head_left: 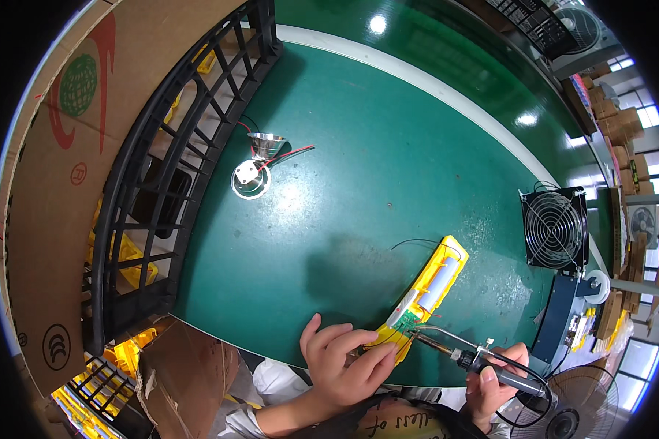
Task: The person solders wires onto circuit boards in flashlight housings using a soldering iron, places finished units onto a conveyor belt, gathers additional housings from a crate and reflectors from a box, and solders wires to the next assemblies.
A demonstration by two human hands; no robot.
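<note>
A long yellow plastic housing [454, 251] lies slantwise near the front edge of the green table. Inside it sit a pale blue cylindrical battery cell [438, 284] and a small green circuit board [403, 322], with thin black and red wires. Around the housing's near end, the fingers of my left hand [338, 358] press and hold it. My right hand [487, 391] grips a soldering iron [523, 384] with a thin curved tube along it; its tip is at the circuit board. My left fingertips partly cover the near end.
A shiny reflector cup [267, 145] and a clear round piece with a white square [247, 173] lie at far left with red wires. Along the left stand a black crate [190, 157] and a cardboard box [73, 212]. At right are a square black fan [555, 229] and a dark device [558, 316].
</note>
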